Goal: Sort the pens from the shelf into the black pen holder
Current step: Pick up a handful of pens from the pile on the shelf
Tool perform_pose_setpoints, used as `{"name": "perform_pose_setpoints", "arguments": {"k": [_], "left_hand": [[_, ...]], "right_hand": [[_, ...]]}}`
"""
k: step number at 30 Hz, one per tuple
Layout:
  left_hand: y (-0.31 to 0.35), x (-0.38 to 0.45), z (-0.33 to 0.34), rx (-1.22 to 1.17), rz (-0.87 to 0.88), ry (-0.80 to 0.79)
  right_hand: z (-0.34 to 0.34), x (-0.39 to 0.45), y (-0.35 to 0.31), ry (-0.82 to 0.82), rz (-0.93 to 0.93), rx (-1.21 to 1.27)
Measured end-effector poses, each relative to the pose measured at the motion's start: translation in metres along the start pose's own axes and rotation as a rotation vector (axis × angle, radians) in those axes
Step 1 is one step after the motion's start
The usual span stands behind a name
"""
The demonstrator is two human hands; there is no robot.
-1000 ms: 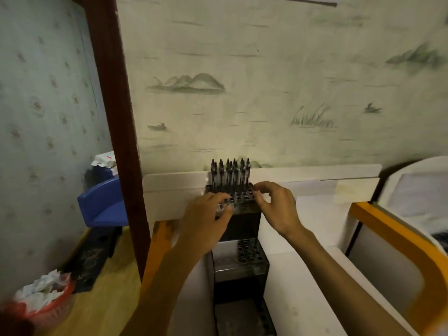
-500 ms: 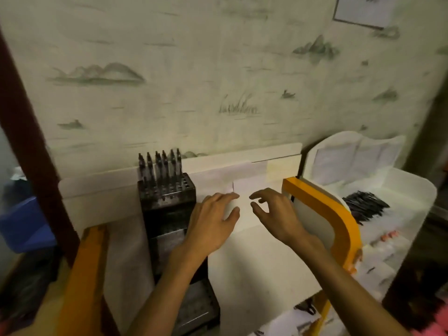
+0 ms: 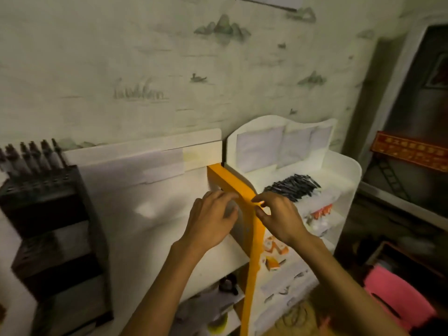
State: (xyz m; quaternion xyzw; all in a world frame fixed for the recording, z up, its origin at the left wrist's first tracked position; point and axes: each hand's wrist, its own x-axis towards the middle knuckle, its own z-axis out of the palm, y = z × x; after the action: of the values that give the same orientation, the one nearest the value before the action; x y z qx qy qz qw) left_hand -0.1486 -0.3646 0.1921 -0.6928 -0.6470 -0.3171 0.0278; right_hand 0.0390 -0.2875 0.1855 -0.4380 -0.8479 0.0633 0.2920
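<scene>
A tiered black pen holder (image 3: 48, 214) stands at the left with several dark pens (image 3: 31, 156) upright in its top row. On the top level of a white shelf (image 3: 349, 170) at the right lies a pile of black pens (image 3: 293, 186). My left hand (image 3: 211, 221) and my right hand (image 3: 278, 217) hover in mid-frame on either side of an orange shelf edge (image 3: 244, 197), both empty with fingers apart. The right hand is just left of the pen pile, not touching it.
A white panel (image 3: 145, 202) spans between holder and orange edge. Lower shelf levels hold orange-and-white packets (image 3: 320, 210) and papers. A pink stool (image 3: 397, 297) sits at the lower right and a dark doorway at the far right.
The view has swung right, away from the pen holder. Both hands left the holder's top row and moved right to the orange edge beside the shelf with the pen pile.
</scene>
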Motion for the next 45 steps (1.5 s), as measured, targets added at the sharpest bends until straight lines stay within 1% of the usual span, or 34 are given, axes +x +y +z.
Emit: {"name": "perform_pose_setpoints", "arguments": {"k": [4,9,14,18,22,26,33,40,45], "left_hand": [[0.047,0.015,0.047,0.025,0.037,-0.010],[0.085,0.037,0.098,0.038,0.042,-0.079],[0.100,0.065,0.151,0.126,0.054,-0.118],[0.096,0.091,0.199,0.149,0.027,-0.163],[0.085,0.120,0.244,0.119,-0.038,-0.196],[0.072,0.147,0.288,0.103,-0.147,-0.217],[0.051,0.181,0.346,0.098,-0.312,-0.298],[0.033,0.200,0.383,0.146,-0.498,-0.383],[0.022,0.217,0.413,0.175,-0.691,-0.406]], "right_hand": [[-0.017,-0.016,0.062,-0.014,0.048,-0.006],[-0.019,-0.030,0.129,-0.035,0.099,-0.023],[-0.008,-0.026,0.190,-0.069,0.134,-0.073],[0.006,-0.009,0.239,-0.100,0.151,-0.050],[0.026,0.012,0.287,-0.160,0.158,-0.042],[0.045,0.040,0.329,-0.225,0.158,-0.029],[0.080,0.084,0.380,-0.321,0.112,0.023],[0.103,0.125,0.412,-0.334,0.077,0.138],[0.116,0.161,0.439,-0.327,-0.050,0.197]]}}
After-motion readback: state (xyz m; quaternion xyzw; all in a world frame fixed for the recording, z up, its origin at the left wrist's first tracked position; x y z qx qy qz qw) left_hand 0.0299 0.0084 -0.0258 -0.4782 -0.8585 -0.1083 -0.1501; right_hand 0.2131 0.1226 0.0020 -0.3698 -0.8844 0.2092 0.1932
